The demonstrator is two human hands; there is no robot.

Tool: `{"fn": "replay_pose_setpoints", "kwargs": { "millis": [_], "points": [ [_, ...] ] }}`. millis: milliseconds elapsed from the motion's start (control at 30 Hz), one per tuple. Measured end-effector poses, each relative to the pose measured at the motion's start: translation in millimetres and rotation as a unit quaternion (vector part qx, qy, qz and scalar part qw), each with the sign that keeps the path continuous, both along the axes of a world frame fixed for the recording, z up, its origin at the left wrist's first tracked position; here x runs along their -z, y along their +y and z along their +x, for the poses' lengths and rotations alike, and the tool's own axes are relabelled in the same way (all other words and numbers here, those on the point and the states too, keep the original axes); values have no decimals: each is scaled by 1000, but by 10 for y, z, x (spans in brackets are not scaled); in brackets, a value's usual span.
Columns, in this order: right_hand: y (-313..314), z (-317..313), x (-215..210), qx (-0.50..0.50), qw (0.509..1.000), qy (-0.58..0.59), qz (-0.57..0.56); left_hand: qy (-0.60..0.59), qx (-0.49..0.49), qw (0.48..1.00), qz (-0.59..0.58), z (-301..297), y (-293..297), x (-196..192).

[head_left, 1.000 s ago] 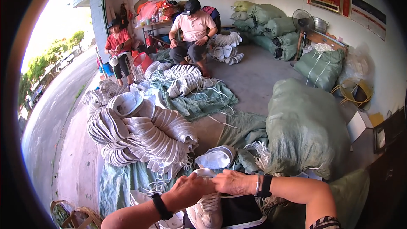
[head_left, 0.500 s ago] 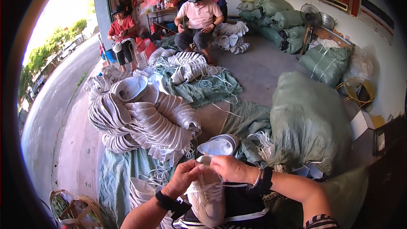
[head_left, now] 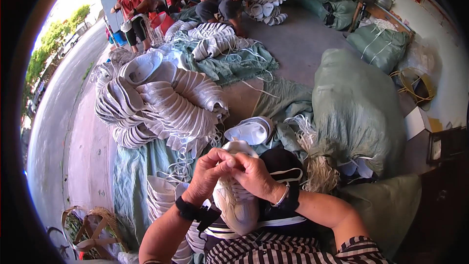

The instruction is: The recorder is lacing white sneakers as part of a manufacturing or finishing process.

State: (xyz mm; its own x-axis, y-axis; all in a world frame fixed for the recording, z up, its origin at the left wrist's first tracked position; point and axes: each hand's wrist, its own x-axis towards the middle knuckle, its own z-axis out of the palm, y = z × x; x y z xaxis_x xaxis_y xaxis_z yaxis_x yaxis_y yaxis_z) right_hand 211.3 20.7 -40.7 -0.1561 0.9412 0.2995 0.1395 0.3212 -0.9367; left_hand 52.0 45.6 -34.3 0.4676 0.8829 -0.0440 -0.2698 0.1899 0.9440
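A white laced shoe (head_left: 235,200) is held at 6 o'clock over a black-and-white striped garment (head_left: 293,249), with black wristbands (head_left: 188,211) worn. White stacked shoe uppers (head_left: 156,102) are heaped at 10 o'clock on pale green sheeting (head_left: 134,176). Green woven sacks (head_left: 356,107) are seen at 3 o'clock, and a red shirt (head_left: 133,4) at 11 o'clock.

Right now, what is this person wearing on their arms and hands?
Both hands are bare, no gloves. The left hand has a black band at the wrist; the right hand has a thin bracelet and a dark band. A striped sleeve covers the right upper arm.
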Motion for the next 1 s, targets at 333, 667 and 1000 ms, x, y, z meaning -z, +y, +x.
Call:
{"fn": "replay_pose_setpoints", "kwargs": {
  "millis": [333, 667, 1000],
  "points": [
    [-69, 330, -1589, -160, 941, 137, 266, 148, -12, 950, 275, 6, 42, -97],
    [-10, 654, -1158, 42, 927, 373, -23, 96, -126, 986, 45, -141, -152, -494],
    [18, 1513, 35, 106, 982, -27, -154, 85, -257, 962, -18, -435, -152, -93]
  ]
}}
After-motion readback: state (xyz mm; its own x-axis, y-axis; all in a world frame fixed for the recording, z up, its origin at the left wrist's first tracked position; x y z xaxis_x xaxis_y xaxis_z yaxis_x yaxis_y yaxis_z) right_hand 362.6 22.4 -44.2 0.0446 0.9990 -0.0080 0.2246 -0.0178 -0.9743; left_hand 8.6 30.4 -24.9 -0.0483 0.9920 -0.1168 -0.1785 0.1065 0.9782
